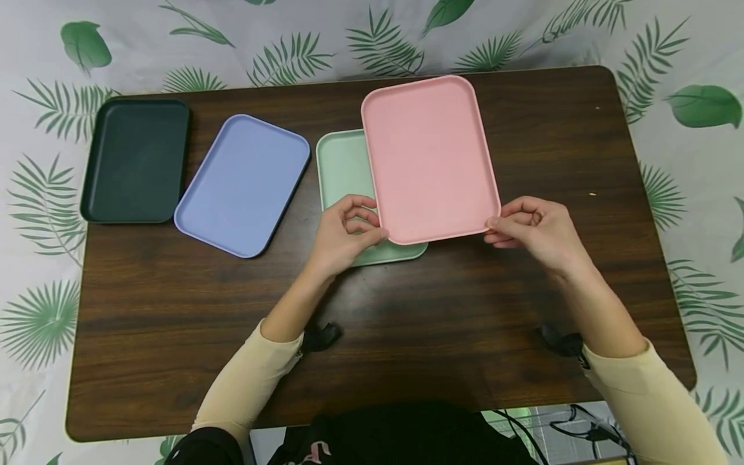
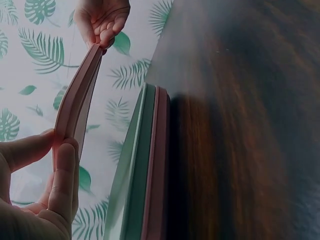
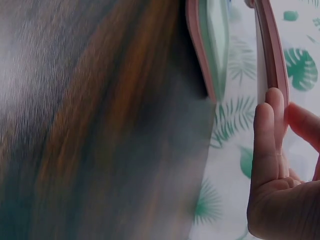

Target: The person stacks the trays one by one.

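Both hands hold up a pink tray (image 1: 433,161) by its near corners, thumbs and fingers pinching the rim. My left hand (image 1: 349,236) grips the near left corner, and my right hand (image 1: 535,229) the near right one. Partly hidden below it is a light green tray (image 1: 343,165). In the left wrist view that green tray (image 2: 135,175) sits on top of another pinkish tray (image 2: 157,165), and a gap separates this stack from the raised pink tray (image 2: 75,100). The right wrist view shows the same raised tray (image 3: 272,45) between my right thumb and fingers.
On the dark wooden table (image 1: 465,336), a blue tray (image 1: 244,184) lies at an angle left of the green one. Beyond it, a dark green tray (image 1: 136,161) lies at the far left. Leaf-patterned cloth (image 1: 692,58) surrounds the table; cables (image 1: 581,429) show below its front edge.
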Motion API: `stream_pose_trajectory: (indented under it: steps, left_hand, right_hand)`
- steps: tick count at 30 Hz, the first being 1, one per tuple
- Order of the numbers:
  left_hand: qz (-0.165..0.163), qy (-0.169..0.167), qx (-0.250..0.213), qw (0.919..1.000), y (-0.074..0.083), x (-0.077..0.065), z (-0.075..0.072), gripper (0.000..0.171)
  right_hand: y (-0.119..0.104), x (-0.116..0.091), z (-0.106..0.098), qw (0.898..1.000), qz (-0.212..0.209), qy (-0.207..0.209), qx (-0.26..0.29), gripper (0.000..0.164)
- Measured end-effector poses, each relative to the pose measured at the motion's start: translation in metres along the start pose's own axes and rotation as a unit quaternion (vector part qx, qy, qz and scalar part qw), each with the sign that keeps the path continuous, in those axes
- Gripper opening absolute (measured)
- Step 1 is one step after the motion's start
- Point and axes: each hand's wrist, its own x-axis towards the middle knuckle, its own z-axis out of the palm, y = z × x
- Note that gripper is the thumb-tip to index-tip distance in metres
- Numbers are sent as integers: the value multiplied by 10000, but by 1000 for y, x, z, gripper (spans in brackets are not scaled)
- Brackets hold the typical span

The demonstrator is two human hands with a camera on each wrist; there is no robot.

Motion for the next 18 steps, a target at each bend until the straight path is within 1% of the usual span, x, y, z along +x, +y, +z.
stream_pose_trajectory:
  steps: [5, 12, 18]
  left_hand:
    - [-83, 36, -19, 10000, -3, -10, -11, 40]
    - [-146, 119, 52, 9998, -3, -22, -22, 42]
    - [-181, 179, 106, 9996, -9, -29, -32, 41]
  right_hand:
    - [3, 2, 11, 9994, 148, -150, -262, 21]
    - [9, 4, 23, 9985, 252, -317, -363, 22]
    - [15, 6, 32, 9968, 353, -501, -517, 22]
